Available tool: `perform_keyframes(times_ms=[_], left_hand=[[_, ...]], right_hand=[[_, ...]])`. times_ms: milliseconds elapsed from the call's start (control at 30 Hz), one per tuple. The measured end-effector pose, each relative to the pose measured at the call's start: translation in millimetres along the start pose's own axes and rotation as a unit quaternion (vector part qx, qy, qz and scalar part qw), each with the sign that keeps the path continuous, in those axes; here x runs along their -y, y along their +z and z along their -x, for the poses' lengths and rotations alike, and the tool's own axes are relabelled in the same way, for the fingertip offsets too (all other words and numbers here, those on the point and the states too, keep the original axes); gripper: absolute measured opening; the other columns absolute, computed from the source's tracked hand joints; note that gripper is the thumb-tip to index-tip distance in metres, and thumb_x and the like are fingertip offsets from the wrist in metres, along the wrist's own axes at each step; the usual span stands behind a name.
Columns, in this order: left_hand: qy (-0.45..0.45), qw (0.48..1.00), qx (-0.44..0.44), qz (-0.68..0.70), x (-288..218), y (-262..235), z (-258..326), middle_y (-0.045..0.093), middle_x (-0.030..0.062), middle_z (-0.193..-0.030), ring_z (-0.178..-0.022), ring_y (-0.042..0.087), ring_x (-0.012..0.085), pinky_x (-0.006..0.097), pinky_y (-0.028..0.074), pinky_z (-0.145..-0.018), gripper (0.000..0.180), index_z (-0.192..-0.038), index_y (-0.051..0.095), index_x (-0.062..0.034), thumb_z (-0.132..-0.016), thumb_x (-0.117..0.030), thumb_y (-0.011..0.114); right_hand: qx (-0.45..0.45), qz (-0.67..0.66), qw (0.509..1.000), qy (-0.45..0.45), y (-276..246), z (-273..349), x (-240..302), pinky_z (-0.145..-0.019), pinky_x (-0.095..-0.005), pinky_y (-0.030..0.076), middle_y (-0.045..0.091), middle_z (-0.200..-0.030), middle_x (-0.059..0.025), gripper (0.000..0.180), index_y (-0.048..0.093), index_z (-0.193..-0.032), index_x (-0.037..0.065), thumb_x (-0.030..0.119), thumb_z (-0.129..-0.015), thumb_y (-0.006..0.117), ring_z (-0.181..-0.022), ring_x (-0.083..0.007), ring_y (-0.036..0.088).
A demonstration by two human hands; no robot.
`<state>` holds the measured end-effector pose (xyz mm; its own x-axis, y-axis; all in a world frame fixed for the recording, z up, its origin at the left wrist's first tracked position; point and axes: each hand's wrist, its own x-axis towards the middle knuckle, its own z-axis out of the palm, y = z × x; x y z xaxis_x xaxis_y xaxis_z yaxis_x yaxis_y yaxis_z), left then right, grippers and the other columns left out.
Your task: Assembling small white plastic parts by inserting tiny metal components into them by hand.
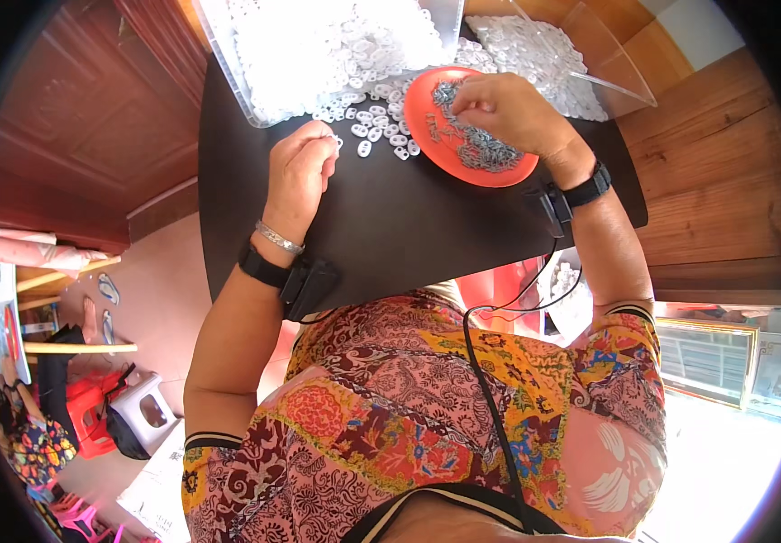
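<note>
My left hand [298,172] is closed above the dark table, left of the loose white pieces. Between its thumb and fingertips pokes out a small white plastic piece [338,142], mostly hidden by the fingers. Over an orange-red plate [419,107] reaches my right hand [508,110], its fingers pinched together; anything between them is too small to make out. Small grey metal pins or screws [490,154] lie heaped on the plate. Several white oval pieces with two holes [365,147] are scattered on the table between my hands.
A clear plastic bin [250,109] full of white pieces stands at the far left of the dark table [390,217]. Behind the plate lies a heap of clear-white pieces [535,50] in a clear container. Cables run from my wristbands. Another person sits at the lower left, near stools [144,412].
</note>
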<state>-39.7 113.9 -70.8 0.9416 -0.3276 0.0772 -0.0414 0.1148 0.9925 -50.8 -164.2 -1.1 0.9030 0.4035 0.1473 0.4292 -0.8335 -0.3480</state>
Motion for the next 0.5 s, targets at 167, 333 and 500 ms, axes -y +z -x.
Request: perform_keyframes(times_ms=[167,333,500], left_hand=[[-0.002,1.000,-0.009,-0.030,-3,2,0,0.046,-0.0004,-0.056,-0.047,0.039,0.0062,0.021,0.029,-0.042,0.020,-0.066,0.052,-0.0027,-0.083,-0.013,0.050],[-0.010,1.000,-0.015,-0.024,-1,2,-1,0.046,-0.0003,-0.057,-0.047,0.039,0.0061,0.021,0.029,-0.042,0.019,-0.067,0.053,-0.0025,-0.083,-0.013,0.051],[-0.009,0.999,-0.013,-0.028,1,2,0,0.047,-0.0002,-0.057,-0.047,0.039,0.0062,0.021,0.030,-0.042,0.019,-0.068,0.054,-0.0020,-0.083,-0.013,0.051]], right_hand=[[0.051,0.056,0.997,-0.022,20,0,-14,-0.067,-0.0352,0.047,0.062,-0.081,-0.0078,0.011,0.065,-0.081,0.007,0.010,-0.071,0.064,-0.078,-0.0280,0.060],[0.034,0.180,0.978,-0.097,36,0,-17,-0.070,-0.0364,0.049,0.061,-0.081,-0.0047,0.007,0.065,-0.077,0.009,0.007,-0.071,0.063,-0.081,-0.0257,0.060],[0.072,0.286,0.941,-0.167,41,-3,-13,-0.071,-0.0350,0.050,0.062,-0.082,-0.0043,0.008,0.065,-0.077,0.009,0.006,-0.071,0.060,-0.085,-0.0239,0.060]])
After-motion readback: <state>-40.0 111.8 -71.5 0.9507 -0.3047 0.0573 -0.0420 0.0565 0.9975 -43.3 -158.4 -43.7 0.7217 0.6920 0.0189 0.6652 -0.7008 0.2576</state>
